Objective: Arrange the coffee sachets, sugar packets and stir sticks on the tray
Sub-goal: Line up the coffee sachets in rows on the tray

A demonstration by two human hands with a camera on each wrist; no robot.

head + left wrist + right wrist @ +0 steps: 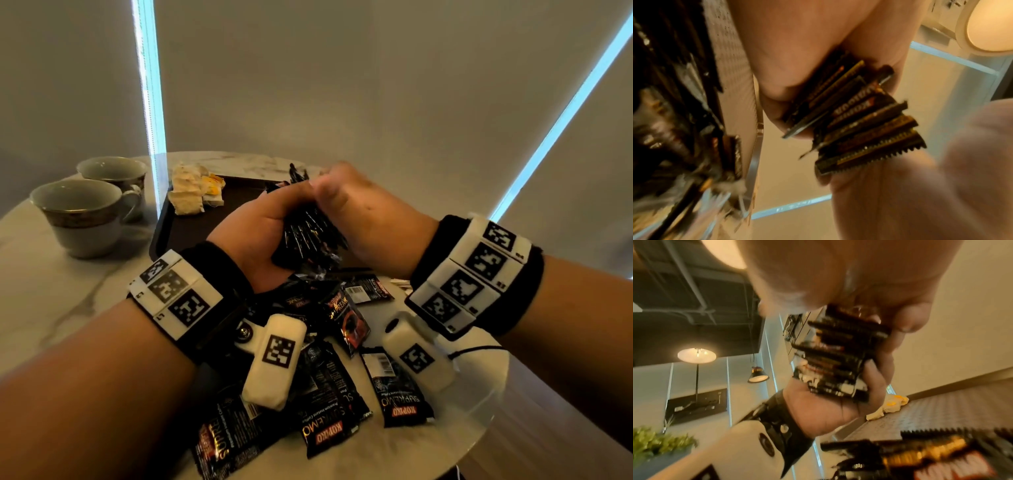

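The left hand (pixel 253 229) has its fingers (pixel 875 378) wrapped tight around a fat bunch of coffee sachets (pixel 308 236), held up just above the near edge of the dark tray (pixel 191 233), and the right hand (pixel 356 212) pinches the top of the same bunch, so it looks like the step is squaring the stack. Next, I think, the bunch should go down flat on a bare part of the tray, away from the pale packets (pixel 191 192) in its far corner. More loose sachets (pixel 322 407) lie on the counter (pixel 51 291) waiting their turn.
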